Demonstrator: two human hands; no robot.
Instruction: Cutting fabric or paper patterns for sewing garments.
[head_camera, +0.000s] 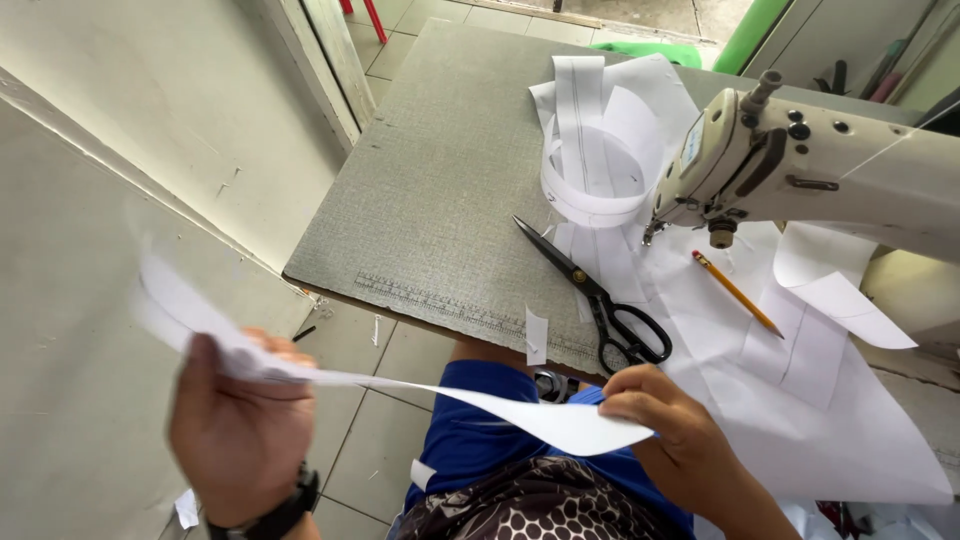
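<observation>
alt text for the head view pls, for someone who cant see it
Both hands hold a long curved white strip above the lap, left hand at one end, right hand at the other. Ahead, a grey table carries black scissors, a pencil, white cut pieces and a cream sewing machine.

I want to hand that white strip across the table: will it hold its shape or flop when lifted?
Probably floppy: the strip sags in a curve between the left hand and right hand. It looks thin and light, like the curled pieces by the sewing machine, so a draught could shift it. It may crease if gripped hard.
</observation>
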